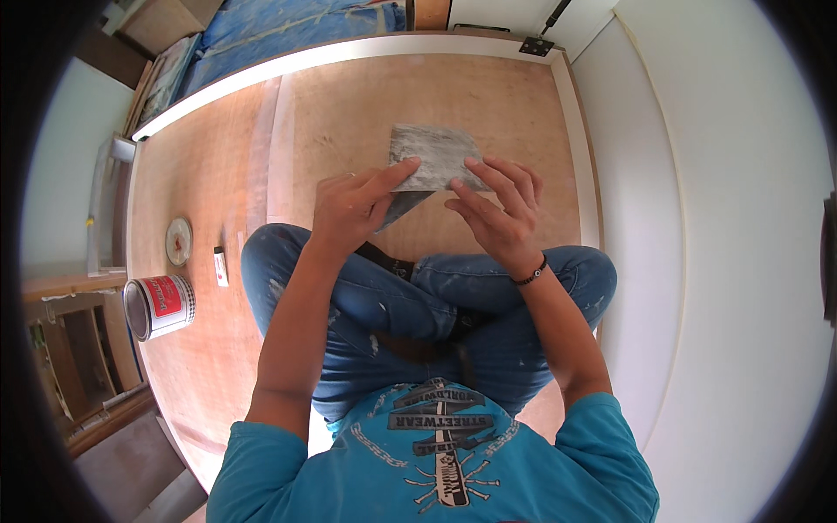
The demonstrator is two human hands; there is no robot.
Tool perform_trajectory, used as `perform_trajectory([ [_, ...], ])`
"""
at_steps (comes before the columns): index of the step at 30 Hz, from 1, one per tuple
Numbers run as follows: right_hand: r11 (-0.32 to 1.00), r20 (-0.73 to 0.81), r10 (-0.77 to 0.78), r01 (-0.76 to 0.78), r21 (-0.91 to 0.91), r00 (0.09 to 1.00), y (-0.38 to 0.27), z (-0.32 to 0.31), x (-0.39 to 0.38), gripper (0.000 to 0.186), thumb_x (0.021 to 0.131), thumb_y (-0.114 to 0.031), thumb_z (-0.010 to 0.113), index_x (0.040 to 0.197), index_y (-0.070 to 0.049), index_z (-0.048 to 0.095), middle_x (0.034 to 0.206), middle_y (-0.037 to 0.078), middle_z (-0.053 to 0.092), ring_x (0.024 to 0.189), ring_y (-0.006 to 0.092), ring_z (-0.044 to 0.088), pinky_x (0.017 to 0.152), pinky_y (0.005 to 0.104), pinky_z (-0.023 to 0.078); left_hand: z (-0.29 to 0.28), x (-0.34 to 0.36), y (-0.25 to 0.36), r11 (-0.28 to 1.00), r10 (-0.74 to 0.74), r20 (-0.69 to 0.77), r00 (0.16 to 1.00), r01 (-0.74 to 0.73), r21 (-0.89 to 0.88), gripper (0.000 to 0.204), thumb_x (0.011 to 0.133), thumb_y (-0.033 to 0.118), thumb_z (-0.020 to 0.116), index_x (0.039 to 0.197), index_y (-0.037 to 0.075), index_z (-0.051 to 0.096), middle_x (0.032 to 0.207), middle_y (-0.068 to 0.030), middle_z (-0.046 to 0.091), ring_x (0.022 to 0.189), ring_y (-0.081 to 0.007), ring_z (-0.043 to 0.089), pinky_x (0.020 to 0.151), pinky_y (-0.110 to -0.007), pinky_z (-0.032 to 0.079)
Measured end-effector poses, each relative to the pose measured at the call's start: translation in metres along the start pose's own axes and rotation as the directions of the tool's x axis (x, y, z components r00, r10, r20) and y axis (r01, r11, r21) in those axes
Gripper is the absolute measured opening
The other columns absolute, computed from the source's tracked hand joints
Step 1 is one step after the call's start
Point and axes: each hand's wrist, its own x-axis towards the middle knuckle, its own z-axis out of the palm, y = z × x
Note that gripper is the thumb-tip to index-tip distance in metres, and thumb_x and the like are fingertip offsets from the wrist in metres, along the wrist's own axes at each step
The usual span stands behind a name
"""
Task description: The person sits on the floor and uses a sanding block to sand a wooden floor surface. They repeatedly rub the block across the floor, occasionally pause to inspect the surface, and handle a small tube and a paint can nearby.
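A worn grey sheet of sandpaper [436,150], dusted whitish, is held up over the wooden panel in front of my crossed legs. Its darker part hangs below the left side, so the sheet looks folded. My left hand [350,202] grips the left edge, thumb on top and the other fingers mostly hidden behind. At the right edge my right hand [506,207] has its thumb and fingertips on the sheet, closed on that side. A dark beaded bracelet [528,272] circles my right wrist.
On the panel [418,91] to my left stand a paint can [159,307] with a red label, a round lid [179,241] and a small white tube-like item [221,267]. A white wall [732,288] rises close on the right. Blue sheeting [288,35] lies beyond the far raised edge.
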Motion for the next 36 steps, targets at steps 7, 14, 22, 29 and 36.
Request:
perform_trajectory([
  [7, 1.000, -0.060, -0.001, -0.001, -0.027, 0.998, 0.006, 0.001, -0.004, 0.020, 0.076, -0.018, 0.090, 0.093, -0.023, 0.079, 0.114, -0.008, 0.074, 0.112, 0.0175, 0.067, 0.104, 0.0424, 0.043, -0.005, -0.002, 0.005, 0.995, -0.076, 0.133, 0.988, 0.066, 0.080, 0.056, 0.078, -0.007, 0.070, 0.127, 0.019, 0.076, 0.094, -0.0090, 0.078, 0.071, -0.0264, 0.072, 0.066, -0.035, 0.056],
  [14, 0.965, -0.128, 0.230, -0.243, -0.095, 0.965, 0.055, -0.024, -0.005, 0.018, 0.077, -0.008, 0.088, 0.089, -0.016, 0.078, 0.104, 0.001, 0.076, 0.102, 0.0207, 0.069, 0.099, 0.0391, 0.047, -0.004, -0.004, -0.010, 0.988, -0.156, -0.075, 0.985, 0.157, 0.012, 0.048, 0.084, -0.002, 0.071, 0.125, 0.022, 0.076, 0.099, -0.0109, 0.079, 0.074, -0.0256, 0.074, 0.066, -0.034, 0.058],
  [22, 0.303, -0.373, 0.844, -0.917, -0.259, 0.385, 0.244, -0.091, -0.059, 0.042, 0.086, -0.045, 0.083, 0.081, -0.004, 0.078, 0.077, 0.009, 0.077, 0.078, 0.0267, 0.073, 0.073, 0.0428, 0.056, -0.010, -0.002, -0.005, 0.958, -0.282, 0.031, 0.959, 0.283, -0.053, 0.044, 0.090, -0.009, 0.065, 0.127, 0.012, 0.075, 0.111, -0.0113, 0.079, 0.097, -0.0195, 0.078, 0.084, -0.028, 0.058],
  [29, 0.288, -0.326, 0.872, -0.921, -0.261, 0.365, 0.284, -0.065, -0.135, 0.044, 0.095, -0.029, 0.071, 0.135, -0.010, 0.065, 0.106, 0.015, 0.076, 0.094, 0.0321, 0.075, 0.087, 0.0441, 0.058, -0.006, 0.001, 0.000, 0.958, -0.258, 0.023, 0.966, 0.258, -0.122, 0.047, 0.088, -0.012, 0.063, 0.127, 0.012, 0.075, 0.111, -0.0120, 0.079, 0.097, -0.0206, 0.078, 0.084, -0.029, 0.059],
  [36, 0.556, -0.079, 0.823, -0.770, 0.312, 0.563, 0.201, -0.034, -0.045, 0.056, 0.094, -0.003, 0.061, 0.150, -0.010, 0.056, 0.139, 0.018, 0.065, 0.122, 0.0284, 0.067, 0.097, 0.0408, 0.056, -0.001, -0.002, -0.007, 0.984, -0.160, -0.057, 0.985, 0.154, -0.087, 0.048, 0.085, -0.005, 0.072, 0.126, 0.020, 0.076, 0.102, -0.0086, 0.079, 0.080, -0.0236, 0.076, 0.069, -0.032, 0.059],
])
